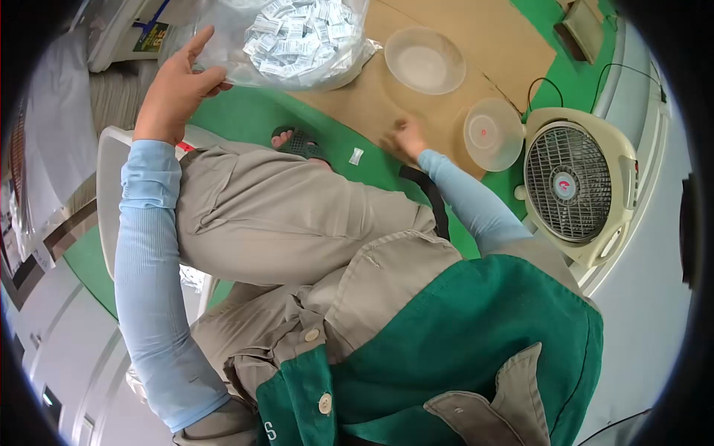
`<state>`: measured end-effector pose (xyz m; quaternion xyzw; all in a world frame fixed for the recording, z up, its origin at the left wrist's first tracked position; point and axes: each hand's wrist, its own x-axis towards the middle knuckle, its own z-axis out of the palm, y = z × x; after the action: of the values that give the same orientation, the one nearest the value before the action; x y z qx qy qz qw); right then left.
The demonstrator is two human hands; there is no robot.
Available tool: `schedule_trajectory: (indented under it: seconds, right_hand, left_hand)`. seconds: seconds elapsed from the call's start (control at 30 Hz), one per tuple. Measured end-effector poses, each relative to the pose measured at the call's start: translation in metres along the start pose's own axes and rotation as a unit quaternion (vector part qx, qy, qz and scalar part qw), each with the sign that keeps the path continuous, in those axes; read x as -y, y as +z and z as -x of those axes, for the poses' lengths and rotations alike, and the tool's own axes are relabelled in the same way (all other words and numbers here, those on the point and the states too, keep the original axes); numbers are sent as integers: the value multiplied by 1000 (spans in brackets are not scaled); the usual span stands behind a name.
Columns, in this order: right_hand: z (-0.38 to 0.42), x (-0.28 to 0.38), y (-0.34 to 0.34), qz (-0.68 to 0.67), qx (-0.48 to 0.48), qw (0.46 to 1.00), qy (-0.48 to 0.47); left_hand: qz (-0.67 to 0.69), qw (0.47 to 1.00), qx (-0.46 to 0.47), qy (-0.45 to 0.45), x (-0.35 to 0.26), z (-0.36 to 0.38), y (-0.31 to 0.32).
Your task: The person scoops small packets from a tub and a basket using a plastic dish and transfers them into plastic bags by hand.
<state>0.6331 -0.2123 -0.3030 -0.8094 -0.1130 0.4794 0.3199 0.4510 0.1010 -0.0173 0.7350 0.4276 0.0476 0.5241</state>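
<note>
My left hand (175, 93) is at the side of a clear plastic bag (338, 78), gripping its loose edge with one finger stretched along the film. Inside the bag lies a heap of small white printed packets (301, 37). My right hand (405, 140) hangs over the edge of the brown cardboard (483, 44), between the bag and two translucent round plastic bowls. Motion smears its fingers, so whether they hold anything does not show. One bowl (425, 61) stands farther off; the other bowl (494, 134), with a small red mark, is to the right of this hand.
A beige box fan (569, 182) stands at the right, with a black cable behind it. One white packet (356, 156) lies on the green floor (245, 111) near a sandalled foot (297, 141). A white plastic chair edge (108, 201) and stacked sheets (123, 104) are at the left.
</note>
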Motion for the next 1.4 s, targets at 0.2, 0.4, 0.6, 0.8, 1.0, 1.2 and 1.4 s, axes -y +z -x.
schedule_trajectory:
  seconds: [0.2,0.4,0.6,0.8,1.0,1.2,1.4]
  right_hand:
    - [25,-32,78,349,174,844,-367]
    - [20,-2,83,426,132,790,-422]
    - [70,70,38,173,151,932,-280]
    - [169,265,-49,34,-58,771,-633]
    - [125,313,-69,375,-261,775,-437]
    - [81,279,-68,-63,-30,941,-331]
    - [142,324,-91,-93,0,902,-421]
  left_hand:
    - [-10,1000,17,-14,0,16,2]
    - [-32,999,10,-12,-8,18,-6]
    - [-103,992,-7,73,18,11,6]
    - [-136,981,-9,138,14,1,19]
    - [-158,952,-215,149,10,9,16]
    - [-254,963,-36,84,19,-16,18]
    - [-27,964,-214,158,-35,29,6]
